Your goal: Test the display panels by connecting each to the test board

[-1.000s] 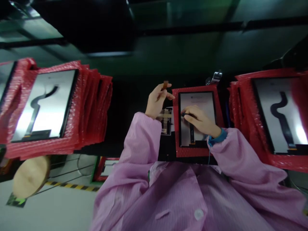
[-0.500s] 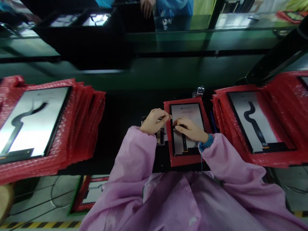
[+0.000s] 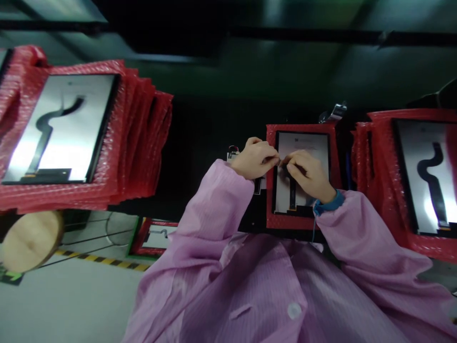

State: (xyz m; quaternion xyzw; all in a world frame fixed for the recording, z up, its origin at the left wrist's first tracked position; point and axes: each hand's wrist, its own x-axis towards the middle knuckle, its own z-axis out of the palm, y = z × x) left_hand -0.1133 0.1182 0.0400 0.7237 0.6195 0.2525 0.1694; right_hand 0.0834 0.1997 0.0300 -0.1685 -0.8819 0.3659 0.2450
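A display panel (image 3: 310, 143) with a black flex cable lies on a red bubble-wrap sheet (image 3: 302, 222) in front of me. My left hand (image 3: 254, 159) is curled at the panel's left edge, its fingers pinched on a small strip I cannot make out. My right hand (image 3: 307, 172) rests on the panel, fingers bent and pressed down on the cable, fingertips almost touching the left hand. Both arms wear pink sleeves; a blue strap circles my right wrist.
A stack of red-wrapped panels (image 3: 60, 128) sits at the left, another stack (image 3: 424, 176) at the right. A small sheet of strips (image 3: 260, 183) lies under my left hand. A metal clip (image 3: 333, 113) sits behind the panel. A wooden stool (image 3: 30, 240) stands lower left.
My left hand has come down from a raised position, carrying an orange strip, to the panel's left edge beside my right hand. The right hand stays on the cable. The view has shifted.
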